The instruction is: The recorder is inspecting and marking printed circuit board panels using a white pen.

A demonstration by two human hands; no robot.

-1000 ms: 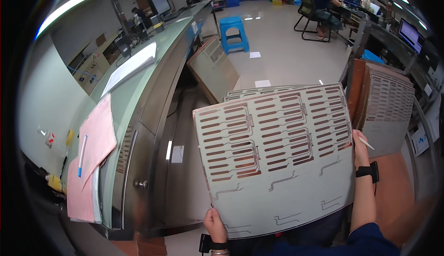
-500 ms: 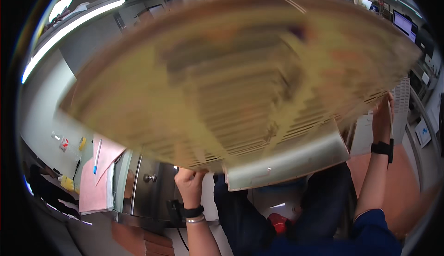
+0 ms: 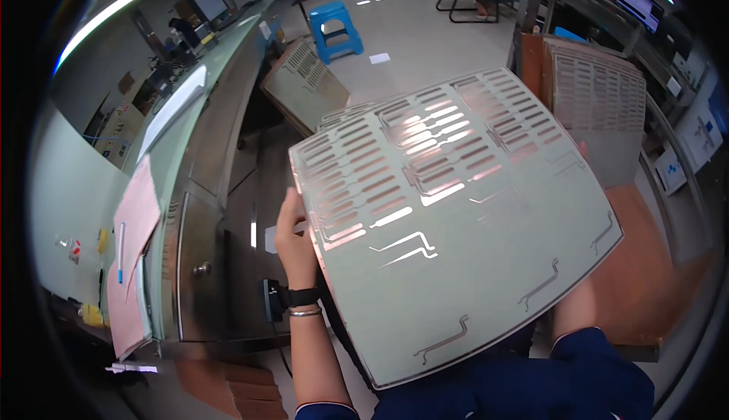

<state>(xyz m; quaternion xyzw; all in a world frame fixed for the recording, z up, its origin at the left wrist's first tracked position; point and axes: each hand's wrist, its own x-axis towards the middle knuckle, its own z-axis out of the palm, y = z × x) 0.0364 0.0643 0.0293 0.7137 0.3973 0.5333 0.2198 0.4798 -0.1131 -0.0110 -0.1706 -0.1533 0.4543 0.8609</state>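
Note:
A large, square circuit board panel (image 3: 471,230), grey-green with shiny copper traces, lies tilted in front of my body. Its left edge is gripped by my left hand (image 3: 295,230), the thumb side showing beside the copper strips. Of my right hand (image 3: 583,149) only a bit of finger shows at the panel's right edge; the panel covers the rest. The right forearm passes under the near right corner. Behind the far left edge, part of another patterned panel (image 3: 345,115) peeks out.
More patterned panels lean at the back left (image 3: 311,78) and stand at the right (image 3: 596,90), by brown boards (image 3: 626,268). To the left is a metal cabinet (image 3: 205,230) under a green-topped bench with pink sheets (image 3: 137,207) and a pen (image 3: 121,253). A blue stool (image 3: 334,29) stands beyond.
The panel, blurred and raised high across the view before, is now lower, its copper-traced face toward me. Both hands stay at its edges. My view has shifted, showing more floor.

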